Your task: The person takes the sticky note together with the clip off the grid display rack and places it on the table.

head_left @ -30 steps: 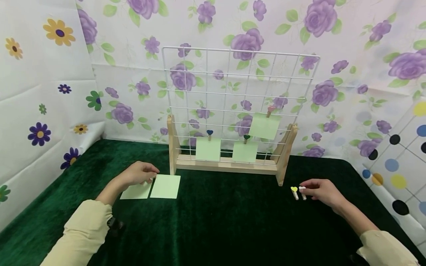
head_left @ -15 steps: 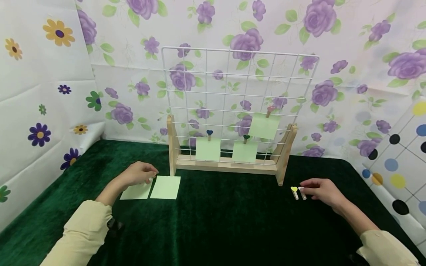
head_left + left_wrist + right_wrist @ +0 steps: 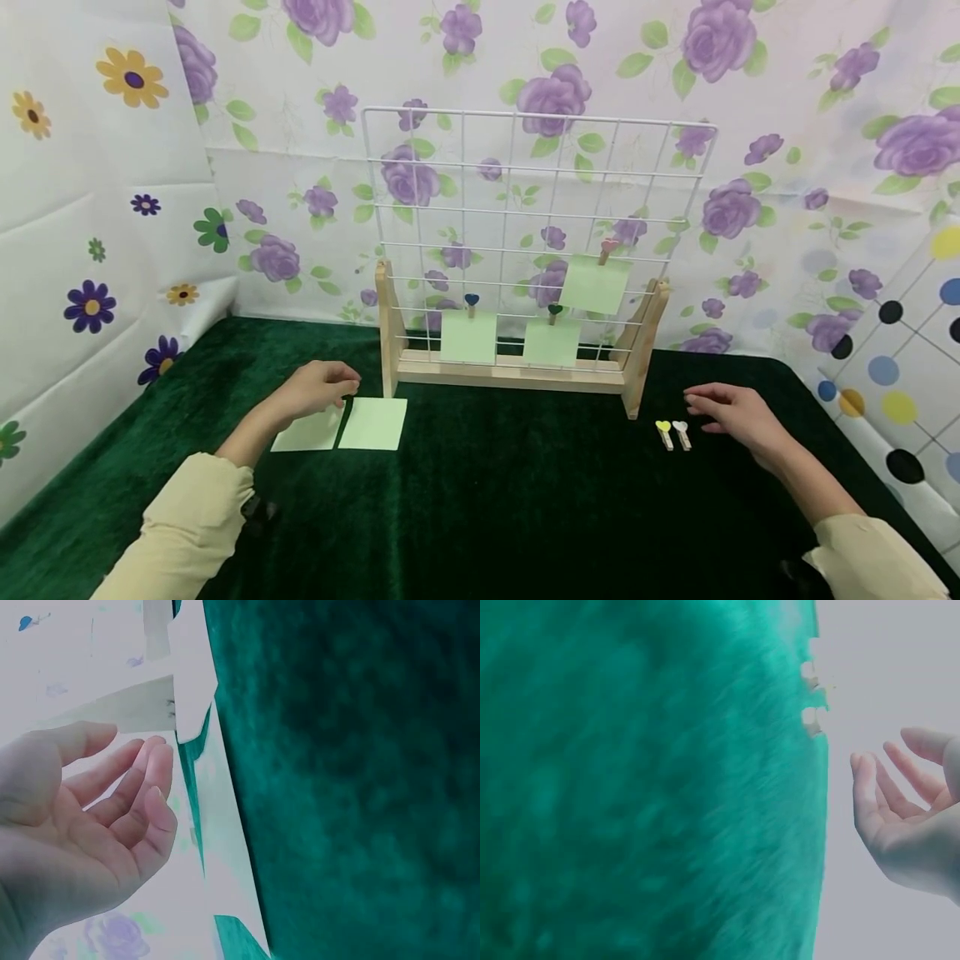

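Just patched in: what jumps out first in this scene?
A white wire grid in a wooden stand stands mid-table, three green notes pegged to it. The left hand hovers over two loose green notes. The right hand is open beside two heart pegs.

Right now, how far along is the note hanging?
Three notes hang clipped on the grid. Nothing is in hand: the left hand hovers over two loose notes, the right hand beside two unused clips. Those two remain.
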Tool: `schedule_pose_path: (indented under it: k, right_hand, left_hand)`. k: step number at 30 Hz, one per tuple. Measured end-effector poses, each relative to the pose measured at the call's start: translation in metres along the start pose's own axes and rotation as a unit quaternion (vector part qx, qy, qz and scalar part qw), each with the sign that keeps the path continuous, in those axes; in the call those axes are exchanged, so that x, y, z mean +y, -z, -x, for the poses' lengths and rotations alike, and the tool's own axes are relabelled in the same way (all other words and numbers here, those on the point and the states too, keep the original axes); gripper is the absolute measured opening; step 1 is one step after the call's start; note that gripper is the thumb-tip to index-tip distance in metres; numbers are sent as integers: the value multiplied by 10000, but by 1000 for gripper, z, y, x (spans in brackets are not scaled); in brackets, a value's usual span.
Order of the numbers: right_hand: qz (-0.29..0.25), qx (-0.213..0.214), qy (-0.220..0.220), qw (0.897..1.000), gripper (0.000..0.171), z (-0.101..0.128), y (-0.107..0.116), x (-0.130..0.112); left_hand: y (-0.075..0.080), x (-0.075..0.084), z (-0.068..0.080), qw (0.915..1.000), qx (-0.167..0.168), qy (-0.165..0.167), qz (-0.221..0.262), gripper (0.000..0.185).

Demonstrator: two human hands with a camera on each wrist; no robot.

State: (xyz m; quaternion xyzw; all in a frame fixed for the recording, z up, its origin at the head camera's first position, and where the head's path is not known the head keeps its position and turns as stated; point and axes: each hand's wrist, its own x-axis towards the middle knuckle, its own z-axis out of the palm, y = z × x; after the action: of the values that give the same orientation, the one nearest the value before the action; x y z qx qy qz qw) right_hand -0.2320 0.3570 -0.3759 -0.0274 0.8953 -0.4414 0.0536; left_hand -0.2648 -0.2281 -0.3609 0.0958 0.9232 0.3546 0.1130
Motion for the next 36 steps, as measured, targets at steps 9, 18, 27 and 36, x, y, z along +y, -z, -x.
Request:
schedule_pose_path:
  k: [9, 18, 27, 36]
  right_hand:
    - [46, 207, 481, 9986, 52, 5, -7, -34]
    - [187, 471, 992, 9938, 50, 9, -1, -72]
    - [226, 784, 1400, 9868, 46, 4, 8, -108]
    - [225, 1087, 1543, 9818, 46, 0, 13, -143]
  left_hand:
    - [-11, 21, 0, 9990, 43, -244, 382, 37]
    - [-20, 48, 4, 9957, 257, -699, 555, 36]
    - [-32, 81, 7, 9875, 259, -1231, 946, 34]
    - [-44, 116, 7, 9826, 400, -1508, 1006, 37]
